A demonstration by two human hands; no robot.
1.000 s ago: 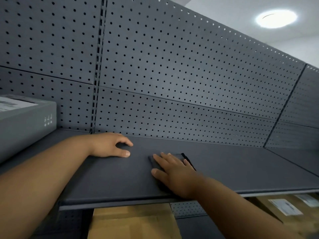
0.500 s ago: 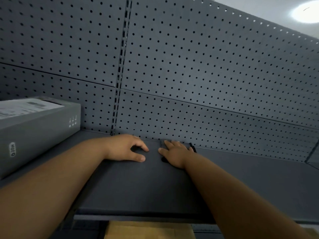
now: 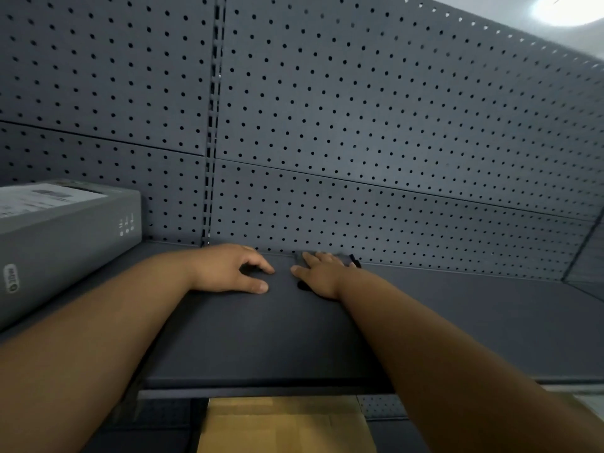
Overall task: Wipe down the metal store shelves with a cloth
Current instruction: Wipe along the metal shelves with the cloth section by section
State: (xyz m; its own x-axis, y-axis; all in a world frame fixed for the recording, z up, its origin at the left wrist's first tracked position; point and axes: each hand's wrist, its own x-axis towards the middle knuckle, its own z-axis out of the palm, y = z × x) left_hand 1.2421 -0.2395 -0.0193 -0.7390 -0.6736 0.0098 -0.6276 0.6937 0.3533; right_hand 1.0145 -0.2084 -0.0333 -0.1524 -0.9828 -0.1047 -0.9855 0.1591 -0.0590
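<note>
I see dark shelf (image 3: 261, 341). Grey box (image 3: 65, 243) sits at left. Dark cloth (image 3: 355, 263) lies far back.

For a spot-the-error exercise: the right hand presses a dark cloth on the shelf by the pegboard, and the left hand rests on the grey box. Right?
One error. The head view shows the left hand resting on the shelf, apart from the box. The right hand does press the cloth on the shelf by the pegboard.

A grey box (image 3: 65, 237) sits left, cardboard box (image 3: 284, 426) below, ceiling light (image 3: 568, 8) above
</note>
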